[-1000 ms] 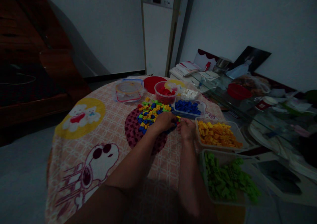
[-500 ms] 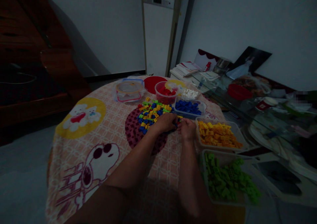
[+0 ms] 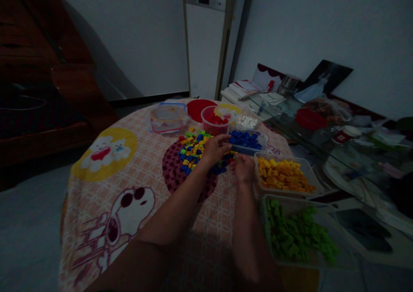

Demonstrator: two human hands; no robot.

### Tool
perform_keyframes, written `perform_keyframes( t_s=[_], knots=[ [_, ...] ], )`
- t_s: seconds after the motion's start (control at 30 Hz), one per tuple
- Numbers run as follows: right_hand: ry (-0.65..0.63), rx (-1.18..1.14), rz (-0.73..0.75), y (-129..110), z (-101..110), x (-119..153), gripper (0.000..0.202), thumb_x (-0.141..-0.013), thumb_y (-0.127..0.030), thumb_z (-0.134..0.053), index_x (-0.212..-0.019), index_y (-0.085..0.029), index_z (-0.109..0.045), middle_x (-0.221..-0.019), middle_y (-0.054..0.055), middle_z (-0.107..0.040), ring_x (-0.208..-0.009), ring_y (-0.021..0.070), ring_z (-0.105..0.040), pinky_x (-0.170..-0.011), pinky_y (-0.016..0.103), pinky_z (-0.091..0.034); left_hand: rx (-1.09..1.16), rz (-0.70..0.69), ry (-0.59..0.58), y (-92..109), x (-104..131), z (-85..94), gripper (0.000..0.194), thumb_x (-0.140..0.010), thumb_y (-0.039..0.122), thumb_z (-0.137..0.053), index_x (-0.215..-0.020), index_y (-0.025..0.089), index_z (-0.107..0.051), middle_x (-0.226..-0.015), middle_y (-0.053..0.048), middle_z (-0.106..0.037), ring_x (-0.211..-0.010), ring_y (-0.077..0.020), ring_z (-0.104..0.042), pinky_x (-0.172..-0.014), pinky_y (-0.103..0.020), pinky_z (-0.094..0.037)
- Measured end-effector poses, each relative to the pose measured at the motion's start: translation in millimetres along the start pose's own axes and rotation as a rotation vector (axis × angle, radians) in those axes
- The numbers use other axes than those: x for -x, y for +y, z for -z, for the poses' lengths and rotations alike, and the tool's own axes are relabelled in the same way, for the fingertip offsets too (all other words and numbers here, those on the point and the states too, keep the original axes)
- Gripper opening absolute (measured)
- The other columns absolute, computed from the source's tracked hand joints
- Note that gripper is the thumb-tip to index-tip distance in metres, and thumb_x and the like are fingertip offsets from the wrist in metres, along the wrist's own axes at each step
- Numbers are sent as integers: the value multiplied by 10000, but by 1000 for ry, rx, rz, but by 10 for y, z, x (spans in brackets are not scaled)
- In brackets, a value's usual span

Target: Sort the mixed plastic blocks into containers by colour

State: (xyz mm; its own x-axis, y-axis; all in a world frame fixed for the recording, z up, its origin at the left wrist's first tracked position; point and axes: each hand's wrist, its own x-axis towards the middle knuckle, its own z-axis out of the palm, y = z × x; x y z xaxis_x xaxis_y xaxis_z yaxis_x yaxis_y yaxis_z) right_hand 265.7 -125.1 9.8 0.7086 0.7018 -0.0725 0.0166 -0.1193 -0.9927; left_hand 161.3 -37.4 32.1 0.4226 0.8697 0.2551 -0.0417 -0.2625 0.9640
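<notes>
Over the right side of a mixed pile of toy building bricks (image 3: 195,150) is my left hand (image 3: 215,150). Its fingers are apart and point at the near left corner of a clear box of blue bricks (image 3: 247,140); I see nothing between them. My right hand (image 3: 243,168) is closed in a loose fist just right of the pile, beside a box of yellow bricks (image 3: 284,175). Yellow and red bits show by its fingertips, but what it holds is too dark to make out.
Red bricks (image 3: 216,119) fill a round tub behind the pile, with white bricks (image 3: 248,122) to its right. A box of green bricks (image 3: 300,231) stands near right. Stacked lids (image 3: 167,117) lie back left. A cluttered glass-topped table (image 3: 290,132) adjoins on the right.
My left hand has moved up and away from my right hand, toward the blue box, and its fingers have spread. My right hand has stayed nearly in place, closed.
</notes>
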Motion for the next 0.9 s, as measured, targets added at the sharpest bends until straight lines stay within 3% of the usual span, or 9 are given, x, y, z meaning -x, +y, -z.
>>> perform_keyframes(
  t_s=[0.13,0.23,0.33,0.47,0.67,0.9],
  knots=[
    [-7,-8,-1,-5,2,6,208,-795,-309,-561,-828,-158,-700,-457,-59,-571,-380,121,-520,-398,208,-389,155,-29,-18,-52,-18,-65,518,-739,168,-692,-1254,125,-662,-1212,-133,-724,-1041,-235,-726,-895,-349,-585],
    [2,-19,-6,-2,-5,5,203,-793,-311,-563,-811,-157,-694,-448,-62,-560,-375,118,-509,-404,208,-389,96,-40,-9,-52,-39,-9,502,-758,163,-670,-1258,125,-658,-1225,-136,-722,-1047,-244,-727,-918,-379,-585],
    [5,-8,-3,19,-9,-9,205,-788,-312,-566,-812,-154,-695,-453,-58,-566,-376,118,-512,-409,208,-393,-74,-58,-3,-9,-38,72,386,-792,159,-642,-1173,126,-697,-1121,-108,-758,-981,-220,-731,-903,-368,-583],
    [2,-3,0,54,-7,-27,248,-792,-319,-547,-869,-145,-707,-461,-56,-574,-385,125,-525,-410,212,-403,-466,-63,-1,73,15,93,226,-803,138,-645,-1001,163,-752,-944,-50,-775,-870,-190,-711,-883,-337,-565],
    [-4,-3,3,47,-10,-22,255,-791,-326,-550,-871,-148,-713,-463,-54,-571,-385,126,-527,-396,209,-396,-966,-59,-176,139,142,-34,228,-890,176,-578,-1014,190,-769,-1028,-94,-744,-972,-232,-691,-904,-345,-531],
    [15,-7,-3,8,-12,-11,217,-780,-293,-549,-833,-152,-705,-449,-64,-557,-368,118,-507,-391,207,-399,-1134,-55,-250,90,193,-66,289,-876,135,-544,-1066,208,-749,-1082,-91,-709,-1074,-235,-663,-891,-302,-516]
  ],
)
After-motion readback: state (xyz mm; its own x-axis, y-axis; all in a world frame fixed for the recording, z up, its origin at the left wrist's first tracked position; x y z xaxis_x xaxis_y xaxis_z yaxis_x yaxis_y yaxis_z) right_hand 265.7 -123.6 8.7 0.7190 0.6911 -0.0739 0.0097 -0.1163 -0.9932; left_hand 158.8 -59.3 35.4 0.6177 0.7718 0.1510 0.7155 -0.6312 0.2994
